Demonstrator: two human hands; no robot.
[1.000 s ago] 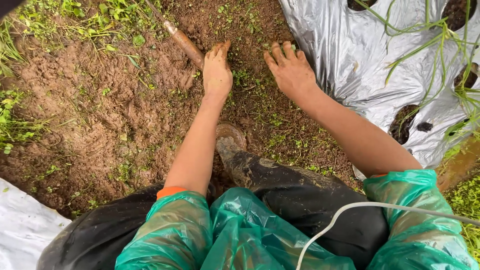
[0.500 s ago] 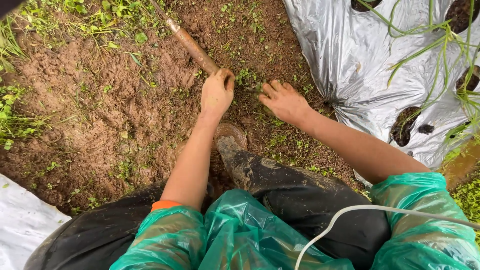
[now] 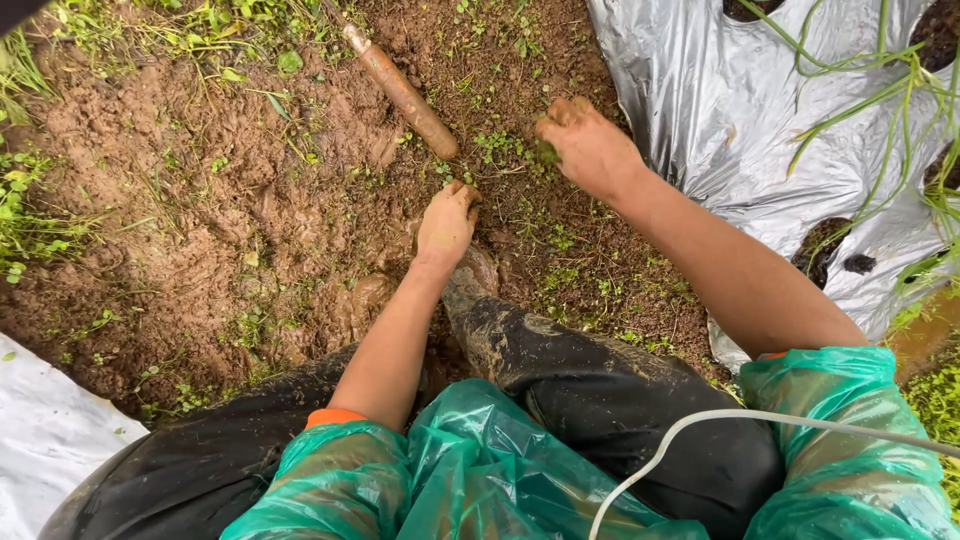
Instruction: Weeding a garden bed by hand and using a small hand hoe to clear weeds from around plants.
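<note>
**My muddy hands pulling small weeds from wet soil**

I look down at my own two arms reaching over wet brown soil [image 3: 230, 210]. My left hand [image 3: 447, 226], at the centre of the frame, is curled with its fingertips pressed into the mud just above my muddy boot [image 3: 470, 290]; I cannot tell whether anything is pinched inside it. My right hand [image 3: 590, 148], upper right of centre, is clenched around a small tuft of weeds [image 3: 545, 152], green showing at the knuckles. More weeds dot the ground between the hands.

These weeds look soft, light and limp, with thin stems likely to snap, and the mud probably makes them slippery. I judge the best hold is low, at the base near the roots.

A mud-coated tool handle [image 3: 405, 98] lies above my left hand, not touching it. Silver plastic sheeting [image 3: 720, 110] fills the upper right.
</note>
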